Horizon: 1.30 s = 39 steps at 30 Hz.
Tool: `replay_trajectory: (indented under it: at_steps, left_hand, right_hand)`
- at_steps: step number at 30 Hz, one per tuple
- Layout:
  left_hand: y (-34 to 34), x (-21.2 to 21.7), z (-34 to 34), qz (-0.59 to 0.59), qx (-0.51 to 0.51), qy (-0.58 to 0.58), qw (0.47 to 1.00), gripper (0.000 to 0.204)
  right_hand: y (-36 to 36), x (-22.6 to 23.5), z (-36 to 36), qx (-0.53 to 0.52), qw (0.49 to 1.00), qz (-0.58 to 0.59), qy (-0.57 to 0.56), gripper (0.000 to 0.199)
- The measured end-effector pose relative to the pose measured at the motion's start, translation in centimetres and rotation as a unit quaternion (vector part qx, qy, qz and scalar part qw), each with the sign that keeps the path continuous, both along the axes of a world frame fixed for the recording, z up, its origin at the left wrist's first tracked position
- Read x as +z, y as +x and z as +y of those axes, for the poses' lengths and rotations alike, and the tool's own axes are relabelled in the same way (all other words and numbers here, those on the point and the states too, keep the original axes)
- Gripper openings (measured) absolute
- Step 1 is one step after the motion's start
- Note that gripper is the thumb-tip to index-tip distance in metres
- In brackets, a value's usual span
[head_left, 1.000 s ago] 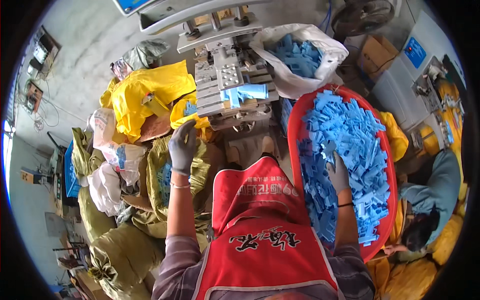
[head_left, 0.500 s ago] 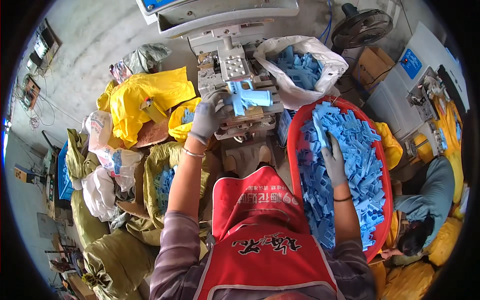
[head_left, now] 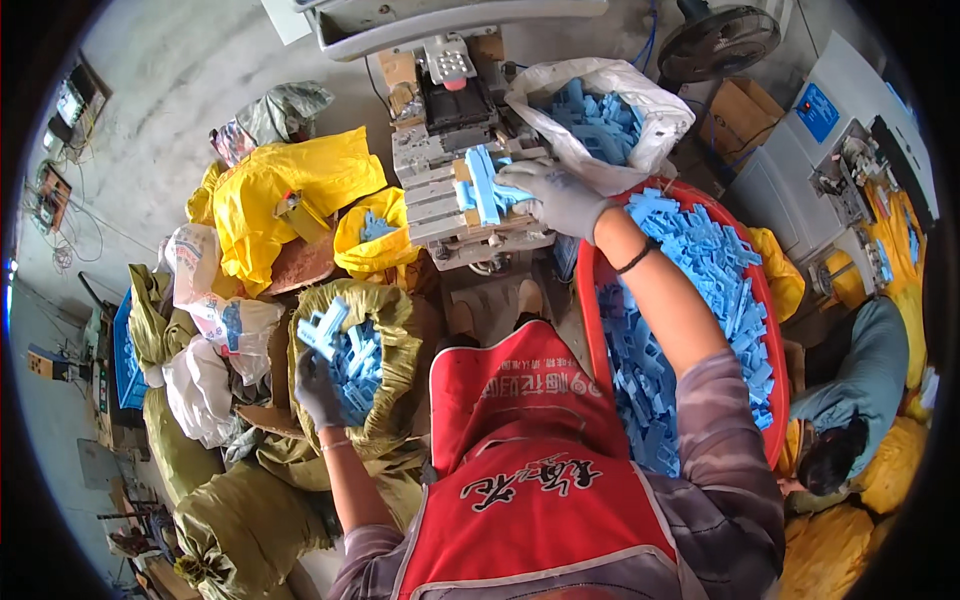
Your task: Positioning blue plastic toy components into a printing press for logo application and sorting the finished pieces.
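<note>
My left hand (head_left: 318, 392), in a grey glove, is at the left rim of an olive woven sack (head_left: 405, 385). At its fingertips is a light-blue plastic toy pistol (head_left: 324, 326), tilted above similar blue pieces in the sack. My gloved right hand (head_left: 560, 197) reaches forward to the machine (head_left: 418, 185) and grips another blue toy pistol (head_left: 484, 186) at its right end. This piece lies over the fixture on the machine's bed. Behind it, the stamping head with a reddish pad (head_left: 452, 75) is raised and apart from the piece.
A red tub (head_left: 588, 330) heaped with blue pieces stands to the right. Behind it are a white sack (head_left: 665, 130) of blue parts and a black fan (head_left: 722, 50). Yellow bags (head_left: 300, 190) lie at left. A person (head_left: 850, 385) bends at far right.
My left hand has carried a toy pistol from the machine down to the olive sack. My right hand has left the tub and brought another piece onto the machine. The pad head has shifted back.
</note>
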<state>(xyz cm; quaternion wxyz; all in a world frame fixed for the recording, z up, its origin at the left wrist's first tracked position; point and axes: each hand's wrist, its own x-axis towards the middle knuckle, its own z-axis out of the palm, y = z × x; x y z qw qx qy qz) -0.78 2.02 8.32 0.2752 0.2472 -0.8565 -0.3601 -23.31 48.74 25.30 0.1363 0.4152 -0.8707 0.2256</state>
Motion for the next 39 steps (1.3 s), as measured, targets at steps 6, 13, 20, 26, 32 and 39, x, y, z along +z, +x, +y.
replay_trajectory:
  at_steps: [6,13,20,26,32,39]
  left_hand:
    - [3.0,-6.6,-3.1,-0.054,0.049,-0.039,0.997,0.039]
    - [1.6,-8.5,-0.3,-0.122,-0.089,-0.019,0.988,0.028]
    - [-3.0,-7.1,5.9,-0.105,-0.174,0.039,0.978,0.029]
    - [-4.6,-4.2,9.2,-0.063,-0.22,0.009,0.973,0.026]
    - [-3.2,-4.9,8.2,-0.083,-0.2,0.038,0.975,0.026]
    - [-3.5,-6.9,8.1,-0.082,-0.221,0.115,0.965,0.029]
  right_hand:
    - [2.0,-3.3,5.8,-0.065,0.983,-0.057,-0.162,0.05]
    - [13.2,-16.0,22.7,-0.377,0.868,-0.311,0.092,0.035]
    - [22.6,-26.9,22.2,-0.518,0.754,-0.388,0.111,0.052]
    - [23.1,-27.3,24.9,-0.484,0.806,-0.325,-0.098,0.025]
    - [30.2,-26.1,29.9,-0.494,0.852,-0.153,0.086,0.035]
    - [32.9,-28.7,26.3,-0.538,0.813,-0.211,0.071,0.056]
